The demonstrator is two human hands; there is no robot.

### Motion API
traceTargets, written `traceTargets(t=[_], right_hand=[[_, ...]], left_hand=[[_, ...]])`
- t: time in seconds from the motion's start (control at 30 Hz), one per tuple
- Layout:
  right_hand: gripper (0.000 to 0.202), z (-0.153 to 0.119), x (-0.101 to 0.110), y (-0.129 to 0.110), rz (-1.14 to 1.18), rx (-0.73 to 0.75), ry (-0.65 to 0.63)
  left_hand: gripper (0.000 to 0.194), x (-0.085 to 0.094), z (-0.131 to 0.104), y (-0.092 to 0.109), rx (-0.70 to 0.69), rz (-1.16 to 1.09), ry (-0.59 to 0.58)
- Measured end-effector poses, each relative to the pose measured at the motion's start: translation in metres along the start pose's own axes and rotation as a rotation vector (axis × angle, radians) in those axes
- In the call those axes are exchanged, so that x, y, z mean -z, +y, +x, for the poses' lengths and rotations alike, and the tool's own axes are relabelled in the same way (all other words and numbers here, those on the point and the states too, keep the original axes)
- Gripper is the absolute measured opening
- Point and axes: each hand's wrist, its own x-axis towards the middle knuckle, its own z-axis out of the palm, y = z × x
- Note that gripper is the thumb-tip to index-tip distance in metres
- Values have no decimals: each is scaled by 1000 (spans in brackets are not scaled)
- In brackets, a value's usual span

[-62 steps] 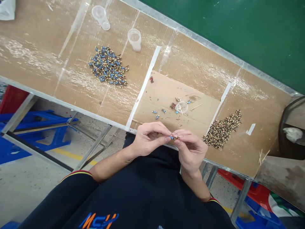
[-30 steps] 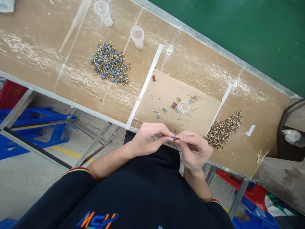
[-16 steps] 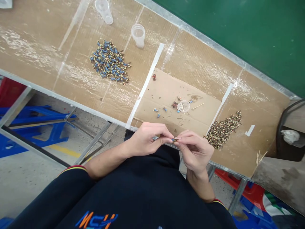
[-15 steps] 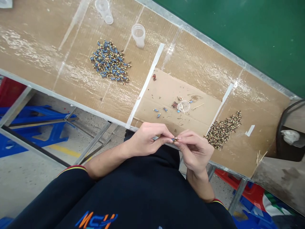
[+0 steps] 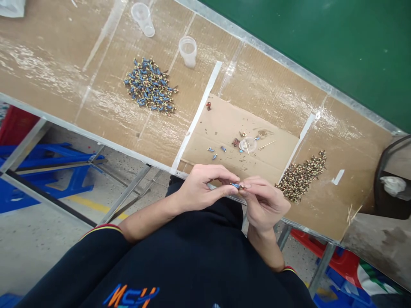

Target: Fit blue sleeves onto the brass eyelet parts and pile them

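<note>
A tiny painted figurine (image 5: pixel 236 185) with blue on it is held between my two hands at the table's near edge. My right hand (image 5: pixel 265 201) pinches its right end between thumb and fingers. Against its left end rest the thumb and forefinger of my left hand (image 5: pixel 201 188), also closed on it. The fingertips cover part of its shape. Beyond my hands, several small blue-and-yellow pieces (image 5: pixel 214 156) lie on a cardboard sheet (image 5: pixel 205 132), near a small clear dish (image 5: pixel 249 144) with a thin stick in it and brown pieces (image 5: pixel 236 142) beside it.
A heap of blue-and-yellow figurine parts (image 5: pixel 149 85) lies at the left, below a clear plastic cup (image 5: pixel 188 51). To the right is a heap of brown-and-yellow parts (image 5: pixel 303 175). Thin sticks (image 5: pixel 352 214) lie at the right edge, near a dark bin (image 5: pixel 390 196). A red figurine (image 5: pixel 209 106) stands alone.
My left fingertips have parted slightly, so more of the blue figurine shows between them. Both hands stay at nearly the same spot; the whole view has shifted a little.
</note>
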Motion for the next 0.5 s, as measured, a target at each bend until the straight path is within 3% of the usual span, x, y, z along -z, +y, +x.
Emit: traceTargets(t=[0.5], right_hand=[[29,-1,1,-5,-70,55,-20]], left_hand=[[10,0,-1,2,-98,1,34]])
